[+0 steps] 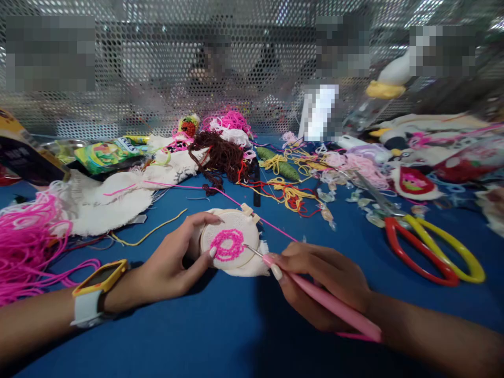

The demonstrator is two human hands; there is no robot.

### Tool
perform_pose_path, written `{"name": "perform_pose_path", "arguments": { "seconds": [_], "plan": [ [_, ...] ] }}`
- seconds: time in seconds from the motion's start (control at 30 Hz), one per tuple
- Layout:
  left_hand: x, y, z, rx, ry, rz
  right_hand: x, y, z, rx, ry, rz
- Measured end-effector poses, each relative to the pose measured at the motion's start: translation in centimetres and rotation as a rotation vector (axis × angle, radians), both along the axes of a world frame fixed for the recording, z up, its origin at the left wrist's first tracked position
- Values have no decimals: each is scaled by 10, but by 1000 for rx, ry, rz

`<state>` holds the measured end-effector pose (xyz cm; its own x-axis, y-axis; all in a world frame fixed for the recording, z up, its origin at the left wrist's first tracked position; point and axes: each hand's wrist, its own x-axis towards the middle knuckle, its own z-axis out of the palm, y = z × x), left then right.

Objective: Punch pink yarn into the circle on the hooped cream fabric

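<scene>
My left hand grips a small round embroidery hoop by its left rim, tilted up from the blue table. White cloth is stretched in the hoop, with a pink yarn ring stitched on it. My right hand holds a pink punch needle like a pen. Its metal tip touches the cloth at the right edge of the pink ring. A pink thread runs from the needle up and left across the table. A watch with a yellow case is on my left wrist.
Red and yellow scissors lie to the right. A pile of pink yarn sits at the left, white cloth pieces behind it. Brown, yellow and red yarn tangles and snack packets crowd the back, before a perforated metal screen.
</scene>
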<state>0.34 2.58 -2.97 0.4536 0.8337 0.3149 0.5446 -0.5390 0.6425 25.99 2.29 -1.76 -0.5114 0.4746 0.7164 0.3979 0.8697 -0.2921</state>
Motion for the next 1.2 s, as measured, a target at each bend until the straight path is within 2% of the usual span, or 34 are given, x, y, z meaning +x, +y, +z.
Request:
{"name": "perform_pose_path", "arguments": {
  "seconds": [0.17, 0.4, 0.57, 0.77, 0.97, 1.07, 1.2],
  "plan": [
    [0, 0, 0, 18, -5, 0, -4, 4, -6, -4, 14, 47],
    [2, 0, 3, 29, -45, -14, -1, 8, -12, -1, -77, 98],
    [3, 0, 4, 27, -45, -10, 8, 11, -19, -111, -171, 172],
    [2, 0, 4, 19, -56, -29, 12, 12, -22, -178, -128, 227],
    [2, -1, 0, 30, -76, -66, 5, 12, -12, -224, -167, 195],
    [1, -2, -2, 36, -78, -81, 3, 13, -14, -234, -150, 199],
    [1, -2, -1, 44, -62, -87, 0, 13, -19, -130, -97, 170]
  ]
}}
